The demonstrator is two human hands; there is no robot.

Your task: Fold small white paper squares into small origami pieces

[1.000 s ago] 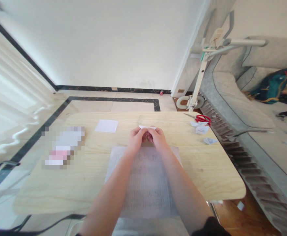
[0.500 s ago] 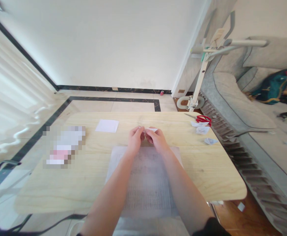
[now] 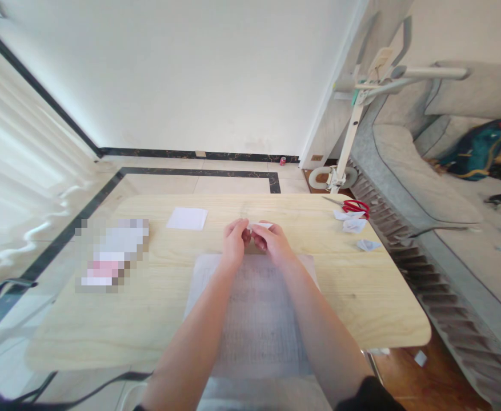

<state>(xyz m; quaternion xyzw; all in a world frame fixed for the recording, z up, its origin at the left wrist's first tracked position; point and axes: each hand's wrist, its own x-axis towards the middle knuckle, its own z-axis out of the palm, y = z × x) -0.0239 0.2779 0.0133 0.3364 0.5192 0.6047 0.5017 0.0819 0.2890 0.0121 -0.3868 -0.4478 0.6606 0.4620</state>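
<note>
Between my two hands is a small piece of folded white paper (image 3: 262,225), mostly covered by the fingers. My left hand (image 3: 234,242) pinches its left end with thumb and forefinger. The other end sits in the closed fingers of my right hand (image 3: 275,241). Both hands are just beyond the far edge of a greyish translucent sheet (image 3: 261,319) that lies on the wooden table (image 3: 147,319). To the left of the hands lies a stack of white paper squares (image 3: 187,218).
Red-handled scissors (image 3: 355,207) lie at the table's back right corner. Beside them are folded white paper pieces (image 3: 353,224) and another folded piece (image 3: 367,245). A blurred-out item (image 3: 119,245) lies at the left. A grey sofa (image 3: 430,182) stands to the right.
The fingertips have shifted slightly on the folded paper, and less of it shows above my right hand. Everything else on the table stays where it was.
</note>
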